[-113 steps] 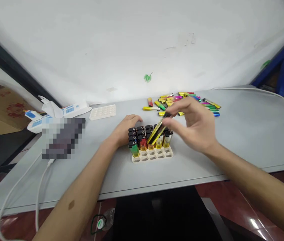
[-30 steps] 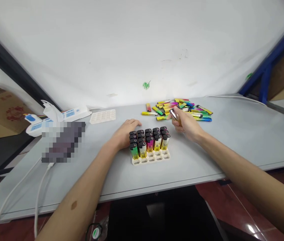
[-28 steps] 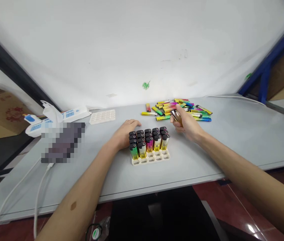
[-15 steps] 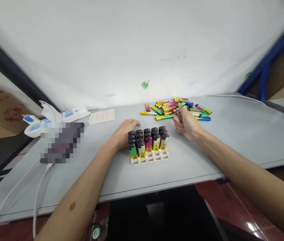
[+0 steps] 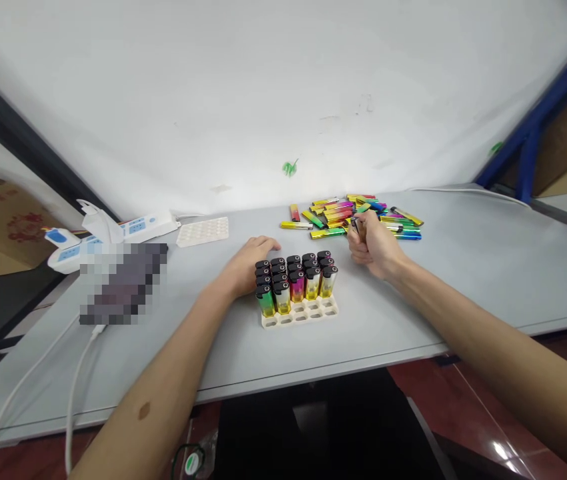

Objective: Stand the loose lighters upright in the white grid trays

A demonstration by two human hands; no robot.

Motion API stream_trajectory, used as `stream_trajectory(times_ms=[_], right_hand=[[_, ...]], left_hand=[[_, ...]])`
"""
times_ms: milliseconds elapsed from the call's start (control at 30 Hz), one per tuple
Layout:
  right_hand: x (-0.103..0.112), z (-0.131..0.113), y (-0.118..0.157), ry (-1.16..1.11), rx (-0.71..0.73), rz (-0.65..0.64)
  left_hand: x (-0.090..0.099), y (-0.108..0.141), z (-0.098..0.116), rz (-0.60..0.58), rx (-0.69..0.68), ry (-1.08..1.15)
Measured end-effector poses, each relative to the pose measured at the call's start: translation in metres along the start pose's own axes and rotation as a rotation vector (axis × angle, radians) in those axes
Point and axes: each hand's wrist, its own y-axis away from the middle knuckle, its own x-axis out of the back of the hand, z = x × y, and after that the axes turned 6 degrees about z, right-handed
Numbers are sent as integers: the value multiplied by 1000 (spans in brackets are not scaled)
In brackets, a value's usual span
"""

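Note:
A cream plastic rack (image 5: 299,322) stands near the table's front, with several upright lighters (image 5: 297,287) in it, black-topped and metallic-coloured; some holes in its front rows hold nothing. My left hand (image 5: 252,263) lies on the table at the rack's left and far side, fingers stretched out, partly hidden behind the lighters. To the right, my right hand (image 5: 372,247) is closed around a lighter (image 5: 355,225); only its top end shows at the thumb. Just behind that hand is a loose pile of shiny lighters (image 5: 333,217) in yellow, green, red, pink and blue.
A second cream rack (image 5: 203,232) lies by the wall at left. A white power strip (image 5: 138,230) with plugs, a pixelated dark device (image 5: 128,280) and white cables (image 5: 76,380) occupy the table's left side. Cardboard boxes (image 5: 1,223) stand beyond both ends.
My right hand has shifted very slightly, the lighter still in its grip. My left hand and the rack have stayed in place.

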Motion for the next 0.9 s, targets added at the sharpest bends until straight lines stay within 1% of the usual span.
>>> stream_trajectory(times_ms=[133,233,300,433,500,633,733,900], right_hand=[[0,0,1,23,18,3],[-1,1,3,22,73,-15],[0,0,4,16,120,-53],[7,-3,4,92,290,-149],[11,-7,4,126,365,-156],[16,-16,11,104,450,-195],[13,-22,23,108,526,-232],[1,-19,42,205,757,-261]], left_hand=[[0,0,-1,-3,2,-3],[0,0,0,-8,3,-10],[1,0,2,-13,7,-16],[1,0,3,-15,10,-25],[0,-1,3,-14,9,-28],[0,-1,2,-11,8,-17],[0,0,2,0,13,-4],[-1,1,2,11,13,-5]])
